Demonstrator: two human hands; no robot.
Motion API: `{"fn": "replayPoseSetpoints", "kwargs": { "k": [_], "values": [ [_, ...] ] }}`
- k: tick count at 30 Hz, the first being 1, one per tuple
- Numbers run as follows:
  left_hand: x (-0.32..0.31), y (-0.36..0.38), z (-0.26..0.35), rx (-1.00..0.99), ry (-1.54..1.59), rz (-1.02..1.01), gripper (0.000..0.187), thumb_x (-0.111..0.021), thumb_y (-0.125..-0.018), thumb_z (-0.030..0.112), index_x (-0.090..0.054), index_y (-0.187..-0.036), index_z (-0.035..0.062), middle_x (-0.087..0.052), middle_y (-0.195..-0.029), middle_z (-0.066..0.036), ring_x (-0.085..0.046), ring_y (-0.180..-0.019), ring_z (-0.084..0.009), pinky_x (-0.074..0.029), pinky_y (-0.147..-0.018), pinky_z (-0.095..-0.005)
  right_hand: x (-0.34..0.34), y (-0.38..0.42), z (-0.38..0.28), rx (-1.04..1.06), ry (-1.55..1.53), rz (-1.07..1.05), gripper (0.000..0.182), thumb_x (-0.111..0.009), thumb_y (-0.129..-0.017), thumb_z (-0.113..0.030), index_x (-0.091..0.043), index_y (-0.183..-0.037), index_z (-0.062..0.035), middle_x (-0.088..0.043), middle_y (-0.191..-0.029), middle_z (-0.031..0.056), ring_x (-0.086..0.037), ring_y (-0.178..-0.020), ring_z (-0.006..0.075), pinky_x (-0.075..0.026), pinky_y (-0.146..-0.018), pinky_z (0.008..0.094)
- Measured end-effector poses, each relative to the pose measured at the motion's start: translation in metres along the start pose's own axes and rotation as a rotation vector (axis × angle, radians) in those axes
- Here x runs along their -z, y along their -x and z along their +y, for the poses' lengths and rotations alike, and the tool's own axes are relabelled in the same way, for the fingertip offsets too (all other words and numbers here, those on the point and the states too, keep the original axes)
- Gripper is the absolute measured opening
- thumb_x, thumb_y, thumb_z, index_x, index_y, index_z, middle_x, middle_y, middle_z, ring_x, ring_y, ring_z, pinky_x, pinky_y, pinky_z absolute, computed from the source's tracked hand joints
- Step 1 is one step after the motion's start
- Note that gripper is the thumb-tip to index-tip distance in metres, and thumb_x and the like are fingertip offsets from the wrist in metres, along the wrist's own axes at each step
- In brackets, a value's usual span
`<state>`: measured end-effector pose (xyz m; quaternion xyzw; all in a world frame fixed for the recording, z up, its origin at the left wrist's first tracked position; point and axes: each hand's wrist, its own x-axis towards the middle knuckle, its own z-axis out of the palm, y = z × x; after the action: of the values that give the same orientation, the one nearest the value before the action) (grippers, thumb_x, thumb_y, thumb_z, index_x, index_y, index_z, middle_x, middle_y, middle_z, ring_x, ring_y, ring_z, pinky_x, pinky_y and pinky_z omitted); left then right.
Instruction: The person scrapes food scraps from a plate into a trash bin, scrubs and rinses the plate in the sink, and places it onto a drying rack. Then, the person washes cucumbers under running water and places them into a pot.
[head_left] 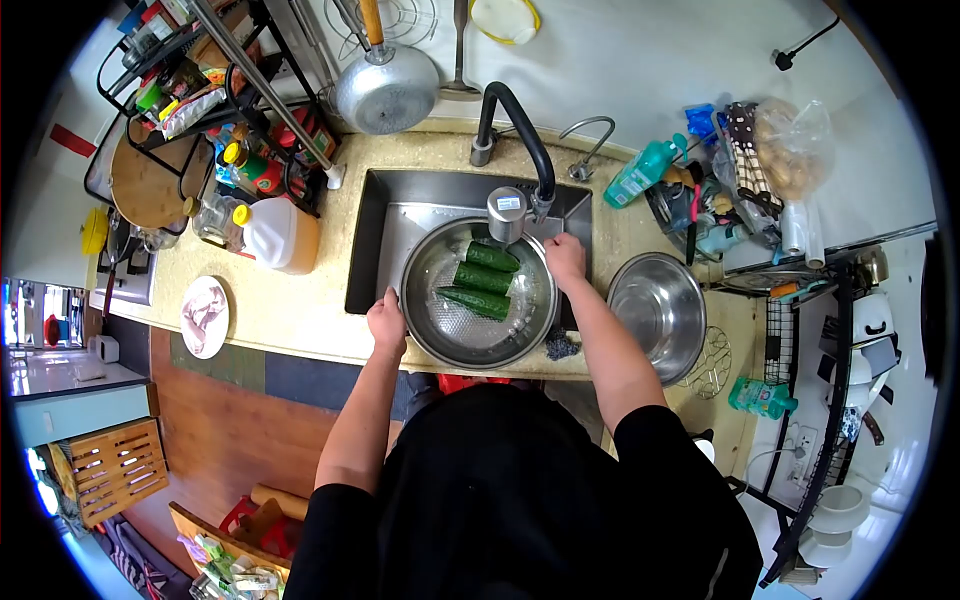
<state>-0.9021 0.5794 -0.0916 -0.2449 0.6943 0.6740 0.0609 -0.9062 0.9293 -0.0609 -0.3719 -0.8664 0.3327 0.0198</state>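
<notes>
Cucumbers in the bowl at the sink

My left hand and right hand grip the steel bowl's rim over the sink; three cucumbers lie inside, under the faucet.

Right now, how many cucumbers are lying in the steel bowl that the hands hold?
3, side by side in the steel bowl over the sink: one cucumber farthest from the person, under the faucet head, one in the middle, one nearest. None seems hidden.
</notes>
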Motion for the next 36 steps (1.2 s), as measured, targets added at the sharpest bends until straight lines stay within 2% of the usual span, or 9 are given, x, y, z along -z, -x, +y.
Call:
{"fn": "replayPoseSetpoints", "kwargs": {
  "k": [11, 23, 26, 32, 36],
  "values": [
    [0.0, -0.004, -0.005, 0.014, 0.02, 0.003, 0.044, -0.055, -0.098, 0.033, -0.054, -0.066, 0.0031, -0.049, -0.055, -0.001, -0.045, -0.045, -0.011, -0.037, -0.042, -0.0312, -0.009, -0.007, 0.007, -0.002, 0.005, 0.004, 0.026, -0.061, -0.084, -0.029, -0.071, -0.09, -0.0055, -0.069, -0.098, 0.0219, -0.064, -0.095, 0.0421, -0.052, -0.082, 0.047],
    [0.0, -0.006, -0.008, 0.03, 0.04, 0.011, 0.043, -0.057, -0.098, 0.032, -0.057, -0.067, 0.0014, -0.049, -0.057, 0.0, -0.043, -0.049, -0.0103, -0.037, -0.045, -0.0308, -0.011, -0.009, 0.013, 0.016, 0.028, 0.006, 0.026, -0.06, -0.084, -0.029, -0.071, -0.089, -0.0057, -0.069, -0.098, 0.0215, -0.064, -0.096, 0.0425, -0.051, -0.084, 0.0477],
    [0.0, -0.008, -0.013, -0.002, 0.017, 0.019, 0.043, -0.057, -0.098, 0.032, -0.058, -0.068, 0.0007, -0.05, -0.057, 0.0, -0.044, -0.05, -0.0106, -0.037, -0.046, -0.0314, -0.013, -0.009, 0.014, 0.055, -0.008, 0.057, 0.025, -0.062, -0.083, -0.026, -0.067, -0.083, -0.0018, -0.067, -0.089, 0.0234, -0.064, -0.087, 0.0426, -0.05, -0.078, 0.0472],
    [0.0, -0.002, -0.005, 0.021, 0.038, 0.011, 0.043, -0.057, -0.098, 0.031, -0.056, -0.066, 0.0017, -0.049, -0.056, 0.0, -0.043, -0.048, -0.0108, -0.037, -0.046, -0.0313, -0.012, -0.007, 0.012, 0.037, 0.007, 0.069, 0.024, -0.061, -0.082, -0.025, -0.068, -0.084, -0.0021, -0.068, -0.09, 0.0235, -0.065, -0.089, 0.042, -0.051, -0.079, 0.0464],
    [0.001, 0.002, 0.003, 0.033, 0.023, 0.001, 0.043, -0.057, -0.098, 0.031, -0.054, -0.065, 0.0029, -0.048, -0.055, 0.0, -0.042, -0.047, -0.0107, -0.036, -0.044, -0.0313, -0.009, -0.008, 0.011, 0.033, 0.026, 0.007, 0.027, -0.061, -0.084, -0.029, -0.071, -0.091, -0.0054, -0.068, -0.1, 0.0233, -0.064, -0.098, 0.0424, -0.051, -0.084, 0.0473]
  ]
}}
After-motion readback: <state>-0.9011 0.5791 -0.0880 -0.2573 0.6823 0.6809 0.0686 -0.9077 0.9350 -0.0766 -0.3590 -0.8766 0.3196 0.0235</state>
